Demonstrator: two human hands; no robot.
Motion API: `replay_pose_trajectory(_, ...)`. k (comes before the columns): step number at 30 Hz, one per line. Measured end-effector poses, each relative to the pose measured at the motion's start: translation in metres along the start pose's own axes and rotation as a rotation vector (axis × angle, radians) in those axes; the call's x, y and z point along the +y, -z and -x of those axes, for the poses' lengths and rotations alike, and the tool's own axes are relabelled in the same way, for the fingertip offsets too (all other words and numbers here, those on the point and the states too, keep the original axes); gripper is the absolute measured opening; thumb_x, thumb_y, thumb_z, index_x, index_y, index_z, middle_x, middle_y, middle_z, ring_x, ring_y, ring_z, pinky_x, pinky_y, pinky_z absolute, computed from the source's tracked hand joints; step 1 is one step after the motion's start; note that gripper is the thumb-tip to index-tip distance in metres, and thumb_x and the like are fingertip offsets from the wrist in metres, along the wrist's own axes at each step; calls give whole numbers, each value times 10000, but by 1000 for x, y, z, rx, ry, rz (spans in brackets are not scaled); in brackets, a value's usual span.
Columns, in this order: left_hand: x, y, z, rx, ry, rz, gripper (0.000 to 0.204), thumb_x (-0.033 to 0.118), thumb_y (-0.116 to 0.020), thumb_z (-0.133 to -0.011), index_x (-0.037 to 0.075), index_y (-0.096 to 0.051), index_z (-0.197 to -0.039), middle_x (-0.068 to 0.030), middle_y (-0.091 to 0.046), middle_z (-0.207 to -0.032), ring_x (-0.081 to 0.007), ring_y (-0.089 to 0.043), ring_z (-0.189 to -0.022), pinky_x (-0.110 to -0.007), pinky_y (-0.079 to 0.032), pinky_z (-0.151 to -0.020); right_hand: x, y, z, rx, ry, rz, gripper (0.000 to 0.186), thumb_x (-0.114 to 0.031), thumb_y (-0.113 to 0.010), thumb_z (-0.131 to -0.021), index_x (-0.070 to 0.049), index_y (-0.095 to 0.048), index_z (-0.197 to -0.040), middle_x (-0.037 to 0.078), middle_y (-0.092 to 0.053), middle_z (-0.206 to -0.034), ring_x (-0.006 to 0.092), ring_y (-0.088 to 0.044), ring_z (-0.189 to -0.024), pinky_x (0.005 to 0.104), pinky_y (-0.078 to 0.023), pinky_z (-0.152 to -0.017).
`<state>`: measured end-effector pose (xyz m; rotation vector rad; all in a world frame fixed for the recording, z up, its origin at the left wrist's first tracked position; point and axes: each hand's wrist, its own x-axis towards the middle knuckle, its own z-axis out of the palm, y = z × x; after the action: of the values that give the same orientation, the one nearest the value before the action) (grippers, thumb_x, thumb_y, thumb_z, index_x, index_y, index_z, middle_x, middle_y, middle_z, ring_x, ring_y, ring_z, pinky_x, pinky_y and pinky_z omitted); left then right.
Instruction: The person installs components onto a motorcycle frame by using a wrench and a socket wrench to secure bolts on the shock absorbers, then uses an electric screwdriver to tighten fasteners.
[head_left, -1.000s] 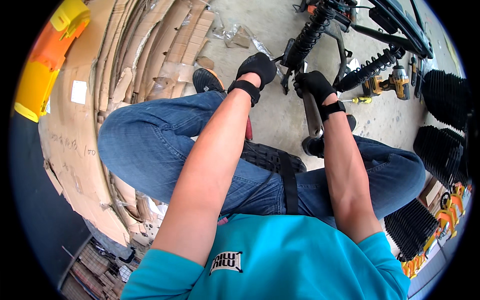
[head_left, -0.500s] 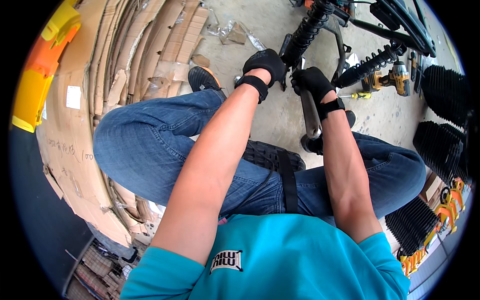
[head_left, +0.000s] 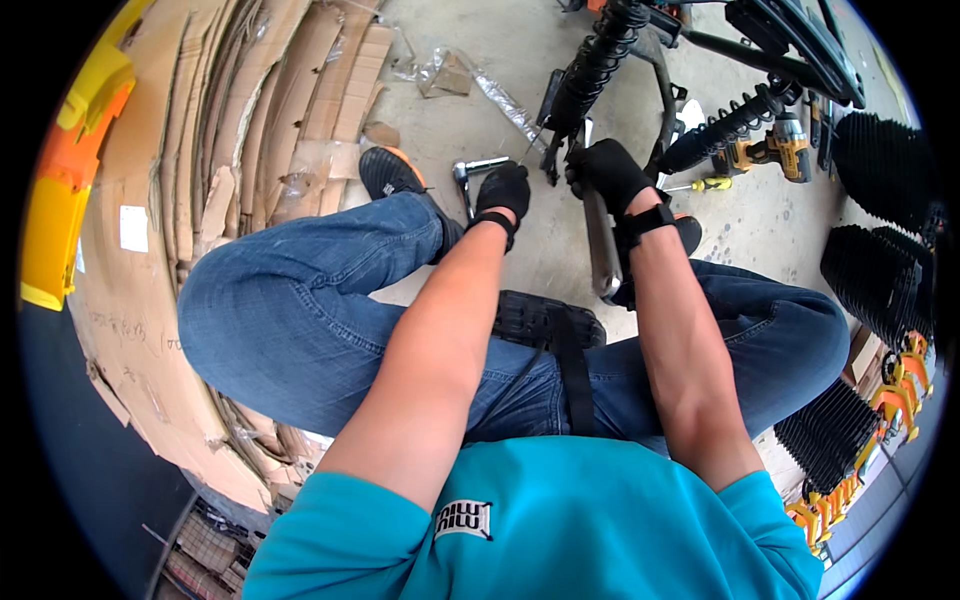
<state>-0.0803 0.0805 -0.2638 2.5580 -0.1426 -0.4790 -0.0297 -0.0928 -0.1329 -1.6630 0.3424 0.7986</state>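
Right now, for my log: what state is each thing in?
Left hand: curled, contents unclear.
Right hand: closed around metal bar.
Metal bar: gripped, slanted.
Socket wrench: lying on floor, unheld.
Power drill: unheld.
Screwdriver: lying on floor, unheld.
Cardboard: flattened, piled.
Spring shocks: slanted.

Black-gloved right hand [head_left: 610, 174] curled in grip, right forearm [head_left: 672, 310] leading back from it. Black-gloved left hand [head_left: 503, 190] curled, left of grip, left forearm [head_left: 447, 310] slanting inward.

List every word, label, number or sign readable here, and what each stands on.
Teal shirt: dark lettering on a pale patch; not copied here.
Cardboard: faint handwriting, blurred.
White label on the cardboard: too small to read.
Power drill: any markings too small.
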Motion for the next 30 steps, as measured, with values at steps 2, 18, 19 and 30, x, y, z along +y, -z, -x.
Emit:
replay_pose_trajectory(2,-18,-6,-13,-85,122,28,235,216,-457,-882,101,-638,-979,-193,-639,-948,-351,-609,-962,-442,-475,-843,-9,-4,8,17,-121,-140,197,-85,-540,-830,77,-630,-763,148,-618,-624,208,-597,-498,317,-461,-458)
replay_pose_trajectory(18,70,133,-10,20,251,122,326,305,-537,-837,19,-654,-940,-242,-639,-976,-417,-604,-952,-467,-479,-826,-10,7,2,50,-165,-73,209,-146,-544,-865,37,-614,-793,130,-615,-641,202,-587,-508,322,-462,-474)
replay_pose_trajectory(19,75,138,-12,10,240,120,323,296,-536,-834,17,-662,-939,-239,-641,-976,-414,-606,-950,-463,-480,-828,-10,7,2,51,-158,-86,199,-136,-544,-859,39,-613,-793,131,-614,-640,202,-588,-508,321,-463,-474)
replay_pose_trajectory(30,96,161,-21,-113,191,13,362,305,-513,-833,15,-676,-974,-231,-643,-1000,-388,-619,-950,-435,-486,-848,-7,8,4,35,-110,-123,169,-102,-550,-816,42,-615,-755,131,-611,-629,209,-594,-512,330,-468,-476)
